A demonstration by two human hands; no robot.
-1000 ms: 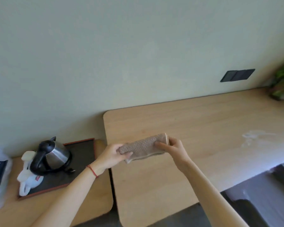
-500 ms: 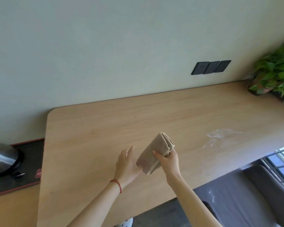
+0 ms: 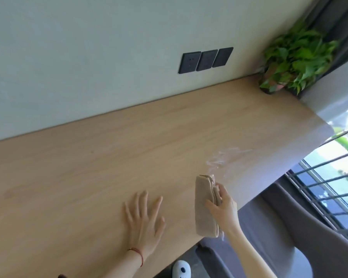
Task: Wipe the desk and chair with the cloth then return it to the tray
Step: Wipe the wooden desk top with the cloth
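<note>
The left hand (image 3: 144,221) lies palm-down with its fingers spread wide, flat over the wooden desk (image 3: 100,165) near its front edge; it holds nothing, and a thin red cord circles its wrist. The right hand (image 3: 222,207) reaches forward just to the right of it, thumb on the near face and fingers wrapped round the far side, clamped on the cloth (image 3: 206,207). The cloth is beige, folded several times into a thick, long pad whose layered edges show at the top; it stands on end, upright and slightly tilted, lifted over the front edge of the desk, though whether its lower end touches the wood cannot be told. Just beyond the cloth's upper end, a whitish smear (image 3: 225,158) marks the desk surface. Below the desk edge, under the right forearm, sits a grey upholstered chair (image 3: 273,237). At the far right corner of the desk stands a leafy green plant (image 3: 293,59), and three dark wall sockets (image 3: 206,60) are set in the pale wall above the desk.
</note>
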